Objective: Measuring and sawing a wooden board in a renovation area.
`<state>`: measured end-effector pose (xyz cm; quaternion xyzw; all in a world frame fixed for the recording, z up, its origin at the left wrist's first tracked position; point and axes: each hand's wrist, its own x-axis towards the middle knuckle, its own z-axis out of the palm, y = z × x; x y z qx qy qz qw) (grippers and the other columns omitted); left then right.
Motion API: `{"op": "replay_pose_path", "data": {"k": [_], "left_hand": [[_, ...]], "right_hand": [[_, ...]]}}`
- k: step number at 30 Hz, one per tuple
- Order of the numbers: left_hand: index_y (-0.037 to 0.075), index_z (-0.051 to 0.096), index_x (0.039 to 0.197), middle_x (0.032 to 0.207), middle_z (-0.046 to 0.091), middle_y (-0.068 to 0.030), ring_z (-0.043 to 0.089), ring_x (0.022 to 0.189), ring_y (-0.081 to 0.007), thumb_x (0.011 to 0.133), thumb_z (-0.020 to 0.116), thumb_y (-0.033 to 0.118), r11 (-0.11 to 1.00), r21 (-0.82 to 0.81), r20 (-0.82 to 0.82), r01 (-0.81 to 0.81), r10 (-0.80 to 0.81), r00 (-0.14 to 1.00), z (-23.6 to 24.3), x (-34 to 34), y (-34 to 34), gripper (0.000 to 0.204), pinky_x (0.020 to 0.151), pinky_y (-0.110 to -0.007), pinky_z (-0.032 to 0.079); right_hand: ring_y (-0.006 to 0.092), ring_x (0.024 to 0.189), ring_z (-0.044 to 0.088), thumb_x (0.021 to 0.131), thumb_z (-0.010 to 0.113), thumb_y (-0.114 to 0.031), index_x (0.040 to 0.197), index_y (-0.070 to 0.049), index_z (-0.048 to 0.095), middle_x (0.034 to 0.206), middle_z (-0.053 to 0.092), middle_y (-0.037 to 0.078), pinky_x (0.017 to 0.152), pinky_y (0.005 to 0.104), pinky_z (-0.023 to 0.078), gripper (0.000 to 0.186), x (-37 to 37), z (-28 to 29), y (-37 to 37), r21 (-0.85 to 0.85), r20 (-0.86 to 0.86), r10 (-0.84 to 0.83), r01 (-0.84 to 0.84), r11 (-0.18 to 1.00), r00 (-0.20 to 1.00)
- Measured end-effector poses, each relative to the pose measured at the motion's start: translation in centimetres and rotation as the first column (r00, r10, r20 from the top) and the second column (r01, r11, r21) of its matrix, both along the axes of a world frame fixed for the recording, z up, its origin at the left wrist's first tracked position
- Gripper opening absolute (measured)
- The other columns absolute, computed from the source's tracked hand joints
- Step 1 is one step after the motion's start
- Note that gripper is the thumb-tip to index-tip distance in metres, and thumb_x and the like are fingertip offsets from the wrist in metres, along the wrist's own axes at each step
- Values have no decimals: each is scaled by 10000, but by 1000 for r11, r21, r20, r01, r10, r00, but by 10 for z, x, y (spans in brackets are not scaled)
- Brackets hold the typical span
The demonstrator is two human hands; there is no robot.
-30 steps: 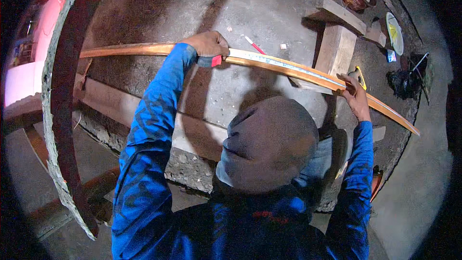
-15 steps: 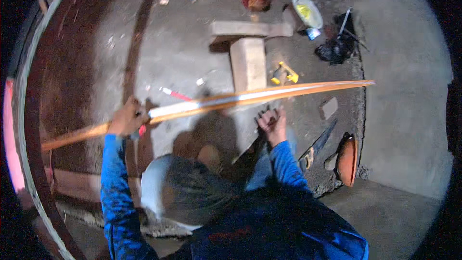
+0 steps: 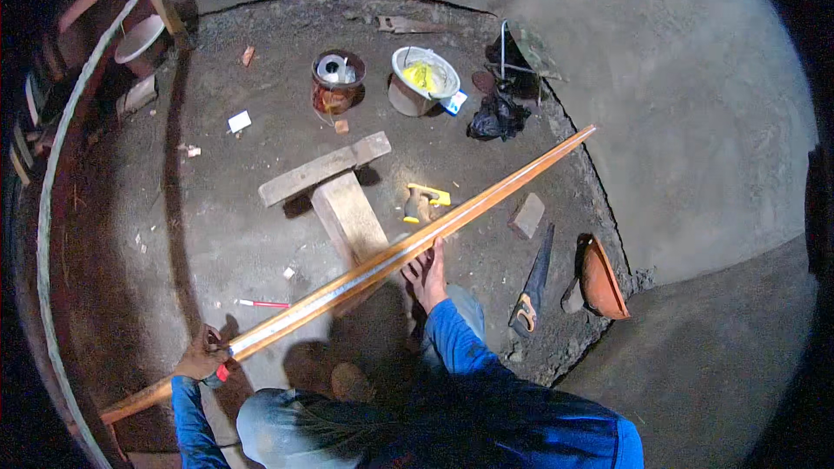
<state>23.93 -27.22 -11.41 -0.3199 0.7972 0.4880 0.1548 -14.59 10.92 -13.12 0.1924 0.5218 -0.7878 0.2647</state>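
First: Starting at the left, what did the left hand [image 3: 200,358] have?

Second: It was closed around a tape measure [image 3: 222,373] with a red patch on its case, kept up against the wooden strip [image 3: 525,180]. Some of the strip jutted out past that hand, toward the lower left.

First: And the tape's blade [image 3: 334,295]?

Second: Pale, and laid lengthwise on the strip — it ran from the left hand up and to the right. A red-and-white pencil [image 3: 265,303] lay on the ground just beyond the strip.

First: Which way did the strip's long axis point?

Second: Slantwise, lower left to upper right. From above it crossed the near end of a pale timber [image 3: 352,217]; I couldn't tell whether it rested there.

First: Which hand was nearer the upper-right end?

Second: The right hand [image 3: 426,280], by the strip's near edge around mid-length. Its fingers were parted, the thumb apart, not wrapped round the wood — whether the fingertips touched the underside, I couldn't tell.

First: Farther right?

Second: A yellow-and-dark tool [image 3: 419,205] lay beyond the strip, and a handsaw [image 3: 532,287] lay on the near side, well apart from the right hand.
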Motion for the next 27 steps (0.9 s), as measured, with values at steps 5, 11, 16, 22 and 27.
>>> {"op": "replay_pose_path", "data": {"k": [5, 11, 16, 22, 27], "left_hand": [[62, 664, 1039, 886, 680, -124, 660, 851, -219, 783, 672, 438, 932, -51, 462, 359, -297, 836, 55, -57, 6, 455, 726, -371, 512], [85, 688, 1057, 891, 703, -110, 646, 767, -231, 801, 609, 529, 974, 130, 326, 186, -219, 920, 14, -15, -11, 518, 741, -362, 511], [40, 659, 1077, 907, 691, -91, 634, 842, -154, 807, 677, 292, 981, 114, 264, 159, -184, 947, 91, -16, 5, 369, 785, -310, 513], [3, 623, 1099, 884, 684, -74, 643, 747, -177, 781, 683, 118, 980, 146, 60, -135, 127, 990, 122, 14, -22, 343, 707, -316, 528], [-5, 644, 1018, 865, 680, -121, 644, 751, -204, 768, 674, 58, 975, -31, -133, -221, 215, 967, 104, 10, -63, 260, 703, -324, 530]], "right_hand": [[260, 1194, 476, 802, 563, -686, 1250, -124, 493, 1237, 551, 65, 1012, 497, 321, 722, -31, 7, 8, 37, -104, -118, 122, 992, 988], [174, 959, 576, 885, 625, -447, 1084, -116, 579, 1009, 613, 24, 855, 326, 445, 389, -42, -3, 9, 35, -124, -157, 163, 986, 980], [142, 905, 565, 915, 616, -370, 1078, -61, 585, 986, 606, 24, 799, 302, 448, 351, -27, 44, 12, 66, -253, -190, 213, 975, 949], [193, 1049, 577, 945, 566, -387, 1148, -1, 532, 1088, 595, 90, 951, 377, 453, 438, -41, 112, -39, -45, -373, -81, 69, 997, 924], [203, 1030, 592, 950, 563, -373, 1112, -20, 528, 1066, 600, 90, 906, 373, 488, 389, -85, 131, -101, -102, -392, 8, -52, 993, 920]]}}
